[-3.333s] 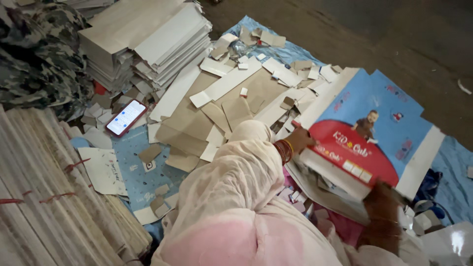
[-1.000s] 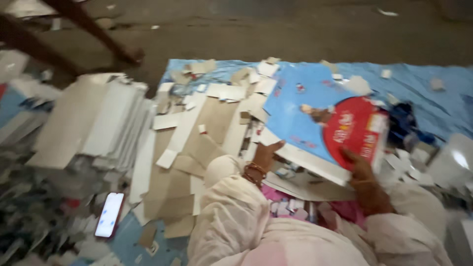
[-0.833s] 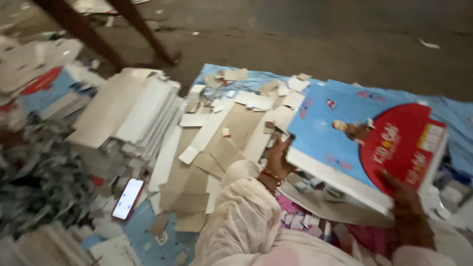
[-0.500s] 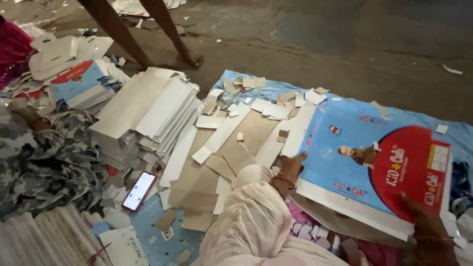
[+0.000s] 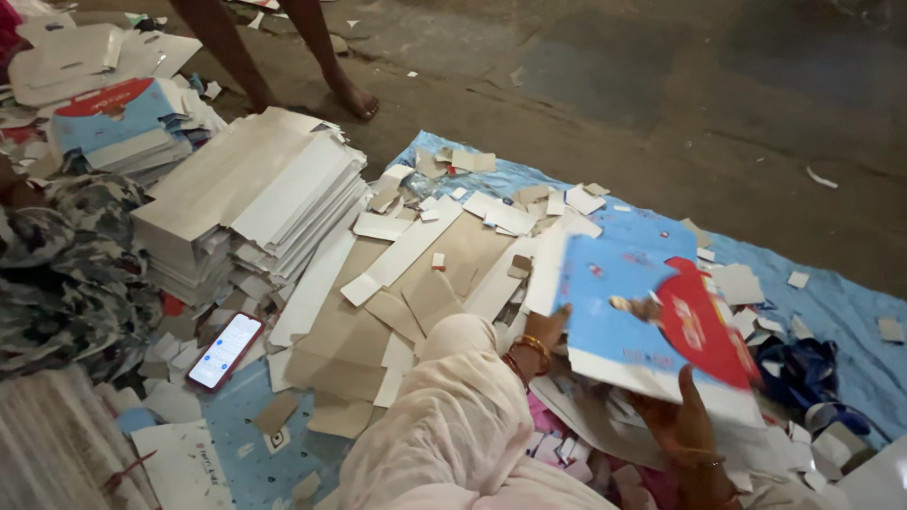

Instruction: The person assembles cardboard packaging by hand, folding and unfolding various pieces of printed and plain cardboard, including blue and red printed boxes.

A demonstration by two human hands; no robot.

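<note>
A floor-level packaging workshop; stacks of flat printed cartons (image 5: pixel 250 203), cardboard offcuts (image 5: pixel 406 283) on a blue sheet (image 5: pixel 850 312).

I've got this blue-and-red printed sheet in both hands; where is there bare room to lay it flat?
Barest: the blue ground cloth beyond the printed sheet, toward the dirt floor, with only small scraps. Crowded: the brown cardboard pieces by the left hand, the flat-box stack, and around the phone. Offcuts litter under the right hand.

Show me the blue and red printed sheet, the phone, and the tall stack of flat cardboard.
printed sheet (image 5: pixel 619 326), head view, blue middle area
phone (image 5: pixel 225 350), head view, lit screen
cardboard stack (image 5: pixel 250 184), head view, top sheet
</note>
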